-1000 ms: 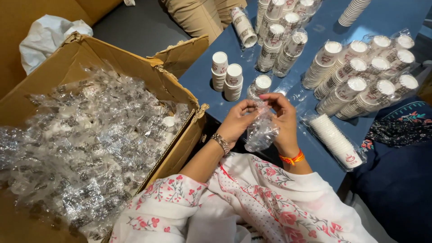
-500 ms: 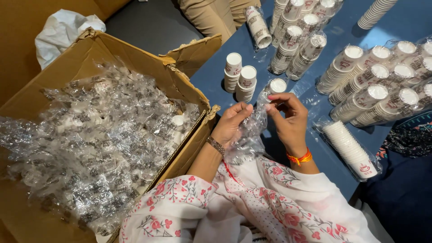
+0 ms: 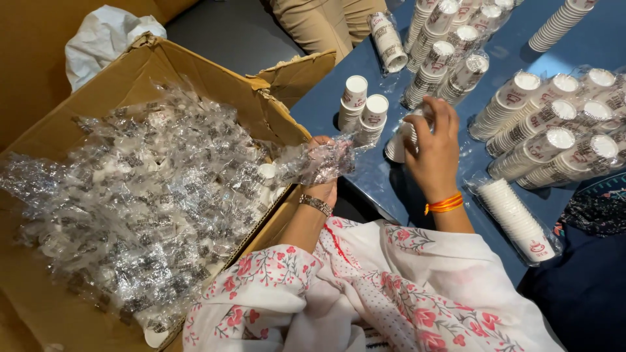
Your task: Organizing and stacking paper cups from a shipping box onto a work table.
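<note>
A person in a white top with a red flower print sits at a dark blue table [image 3: 339,111], seen from above. The left hand [image 3: 324,171], wearing a metal bracelet, is closed around a crumpled clear plastic wrapper [image 3: 319,163], holding it at the table's edge, right over the rim of a large cardboard box [image 3: 163,72]. The wrapper is thin, shiny and wrinkled, empty of cups. The right hand [image 3: 433,146], with an orange thread at the wrist, rests fingers curled over a short stack of white paper cups [image 3: 399,140] lying on the table; how firmly it grips cannot be told.

The box, to the left, is heaped with many similar clear wrappers [image 3: 130,202]. Just beyond the hands stand two short upright cup stacks [image 3: 364,111]. Farther back and to the right, many long sleeves of printed white cups [image 3: 548,124] lie side by side. One wrapped sleeve [image 3: 518,218] lies near the right forearm. A white plastic bag [image 3: 104,36] sits behind the box.
</note>
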